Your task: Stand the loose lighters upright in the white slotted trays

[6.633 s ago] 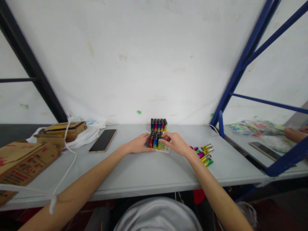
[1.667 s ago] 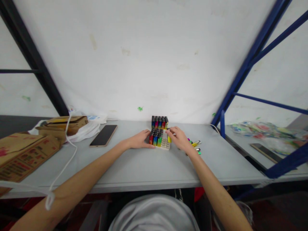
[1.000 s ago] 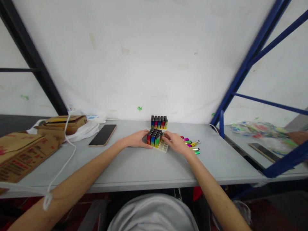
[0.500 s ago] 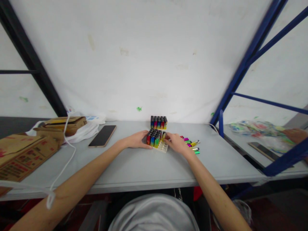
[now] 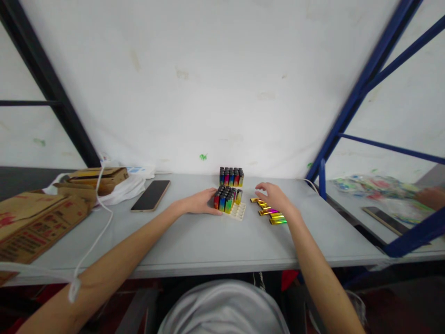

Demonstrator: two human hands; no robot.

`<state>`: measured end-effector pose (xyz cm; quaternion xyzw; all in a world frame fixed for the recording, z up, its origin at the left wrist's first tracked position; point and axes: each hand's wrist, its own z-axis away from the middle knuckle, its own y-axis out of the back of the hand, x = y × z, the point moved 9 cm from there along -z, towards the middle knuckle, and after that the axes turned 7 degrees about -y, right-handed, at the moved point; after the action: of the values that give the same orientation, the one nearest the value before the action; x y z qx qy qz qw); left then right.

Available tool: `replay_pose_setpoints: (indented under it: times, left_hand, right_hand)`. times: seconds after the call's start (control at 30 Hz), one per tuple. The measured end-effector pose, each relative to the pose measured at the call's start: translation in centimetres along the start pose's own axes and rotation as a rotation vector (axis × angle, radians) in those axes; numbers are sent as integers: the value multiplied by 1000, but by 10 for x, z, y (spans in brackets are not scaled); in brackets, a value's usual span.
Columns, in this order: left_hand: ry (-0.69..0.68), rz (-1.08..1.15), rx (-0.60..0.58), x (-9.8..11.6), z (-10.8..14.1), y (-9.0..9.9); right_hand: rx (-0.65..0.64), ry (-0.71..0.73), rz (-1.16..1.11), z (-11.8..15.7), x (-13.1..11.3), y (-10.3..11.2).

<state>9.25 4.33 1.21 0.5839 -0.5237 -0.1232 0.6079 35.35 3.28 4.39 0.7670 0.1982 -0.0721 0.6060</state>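
Observation:
A white tray with round sockets [image 5: 238,211] lies on the table, its left part filled with upright rainbow-coloured lighters [image 5: 224,199]. One golden lighter [image 5: 238,196] stands apart at the back, right of the block. My left hand [image 5: 202,202] grips the tray's left end, thumb at the front and fingers at the back against the lighters. With fingers apart and nothing in them, my right hand [image 5: 274,197] hovers at several loose shiny lighters [image 5: 267,211] lying on the table, partly covering them. Behind the tray stands another block of upright lighters [image 5: 231,176].
A phone [image 5: 150,195] lies on the left of the table [image 5: 194,241]. Farther left are cardboard boxes [image 5: 41,222], white bags and a hanging white cord [image 5: 110,214]. A blue metal frame [image 5: 347,111] stands at right; beyond it are another phone [image 5: 385,220] and a person's blurred hand [image 5: 431,198].
My right hand has let go of the golden lighter, now standing in the tray, and moved right to the loose lighters. My left hand stays at the tray.

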Motion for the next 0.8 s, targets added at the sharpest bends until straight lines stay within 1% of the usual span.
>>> replay_pose_setpoints:
  times: [0.07,0.17,0.3,0.47,0.57,0.63,0.7,0.8]
  left_hand:
    - [7,-3,-14,-1,0,-1]
    - [7,-2,-19,-1,0,-2]
    - [-7,7,-1,2,0,0]
    - [-5,0,-5,2,0,0]
    - [-28,-8,-3,3,0,0]
    - [-41,-9,-1,3,0,0]
    - [-42,-6,-2,3,0,0]
    - [-39,3,-1,2,0,-1]
  right_hand:
    - [-64,-45,53,-2,16,-11]
    - [-127,-48,54,-3,27,-25]
    - [-109,-50,51,-5,27,-26]
    - [-124,-48,102,-4,22,-28]
    - [-60,-89,115,-3,24,-21]
    - [-2,-114,80,-2,24,-13]
    - [47,-118,11,-1,21,-4]
    - [112,-86,-157,-1,11,9]
